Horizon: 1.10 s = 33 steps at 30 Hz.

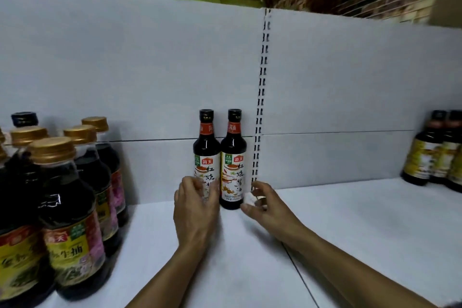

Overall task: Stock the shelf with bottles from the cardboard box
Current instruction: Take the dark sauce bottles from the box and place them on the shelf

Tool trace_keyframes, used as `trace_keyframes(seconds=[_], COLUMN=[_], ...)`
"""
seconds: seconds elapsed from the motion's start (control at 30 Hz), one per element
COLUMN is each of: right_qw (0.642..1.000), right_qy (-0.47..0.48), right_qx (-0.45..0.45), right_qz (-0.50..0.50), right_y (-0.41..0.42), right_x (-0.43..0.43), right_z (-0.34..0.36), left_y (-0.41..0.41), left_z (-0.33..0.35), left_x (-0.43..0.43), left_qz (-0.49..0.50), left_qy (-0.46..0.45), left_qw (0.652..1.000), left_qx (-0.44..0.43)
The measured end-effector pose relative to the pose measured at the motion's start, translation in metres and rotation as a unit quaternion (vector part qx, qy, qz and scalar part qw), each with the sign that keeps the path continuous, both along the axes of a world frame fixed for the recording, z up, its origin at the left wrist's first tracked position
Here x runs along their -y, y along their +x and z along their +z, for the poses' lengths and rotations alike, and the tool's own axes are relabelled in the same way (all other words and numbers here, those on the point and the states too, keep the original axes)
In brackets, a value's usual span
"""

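Note:
Two dark sauce bottles with black caps and white labels stand upright side by side at the back of the white shelf (337,220), against the back panel. My left hand (195,210) wraps the lower part of the left bottle (206,147). My right hand (265,205) hovers just right of the right bottle (234,155), fingers spread, its fingertips near the bottle's base but apart from it. The cardboard box is out of view.
Several large dark bottles with gold caps (67,207) crowd the shelf's left front. More dark bottles with yellow labels (435,152) stand at the far right. A slotted upright (261,97) divides the back panel right behind the two bottles.

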State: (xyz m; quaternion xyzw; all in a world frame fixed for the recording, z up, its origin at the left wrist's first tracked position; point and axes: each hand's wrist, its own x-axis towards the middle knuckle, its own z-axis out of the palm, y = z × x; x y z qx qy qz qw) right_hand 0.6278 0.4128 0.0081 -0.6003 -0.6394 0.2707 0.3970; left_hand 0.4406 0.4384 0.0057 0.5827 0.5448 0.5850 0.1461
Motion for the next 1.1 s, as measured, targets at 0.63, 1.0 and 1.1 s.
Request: trace_keyframes(seconds=[0.63, 1.0, 1.1], right_qw=[0.974, 0.942, 0.927], right_qy=[0.101, -0.023, -0.073], right_qx=[0.053, -0.006, -0.033], right_qz=[-0.197, -0.334, -0.367], right_y=[0.057, 0.156, 0.178], right_x=[0.244, 0.4, 0.448], right_z=[0.014, -0.087, -0.123], left_y=[0.084, 0.24, 0.277], left_z=[0.041, -0.062, -0.109], left_x=[0.15, 0.27, 0.311], left_qz=[-0.413, -0.596, -0.635], left_qy=[0.136, 0.066, 0.008], left_qw=[0.824, 0.714, 0.683], left_qx=[-0.365, -0.36, -0.361])
